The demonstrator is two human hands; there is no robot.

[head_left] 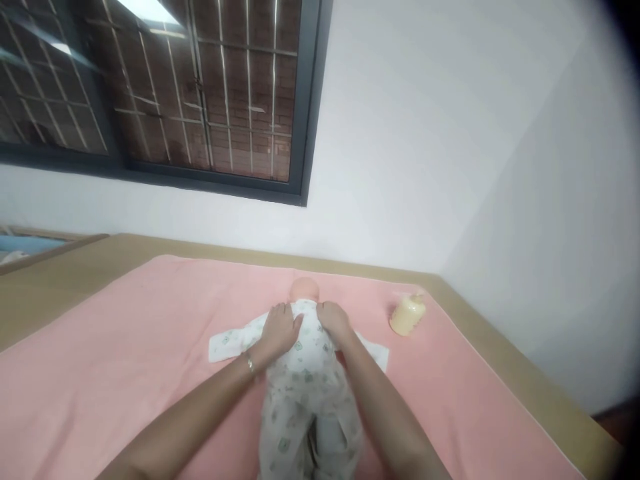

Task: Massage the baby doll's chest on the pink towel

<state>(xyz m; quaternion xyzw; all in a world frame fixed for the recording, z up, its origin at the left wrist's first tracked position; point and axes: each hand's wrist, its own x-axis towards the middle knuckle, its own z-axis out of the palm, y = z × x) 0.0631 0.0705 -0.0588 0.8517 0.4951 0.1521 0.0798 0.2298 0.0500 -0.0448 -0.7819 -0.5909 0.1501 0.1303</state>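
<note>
A baby doll (309,353) in a white printed top and printed trousers lies stretched out on a pink sheet (160,313), its head away from me and its sleeves spread to the sides. My left hand (281,328) rests on the left side of the doll's chest, fingers flat and thumb apart. On the opposite shoulder lies my right hand (334,319), its fingers laid over the cloth near the neck. Both hands are open and touch the clothing. The doll's sleeve ends look flat, and I cannot make out hands in them.
A pale yellow pump bottle (408,315) lies tilted on the sheet at the right. Beyond the tan table edge (350,267) rises a white wall (400,133). A dark-framed barred window (200,100) is at upper left. Something light blue (33,245) shows at far left.
</note>
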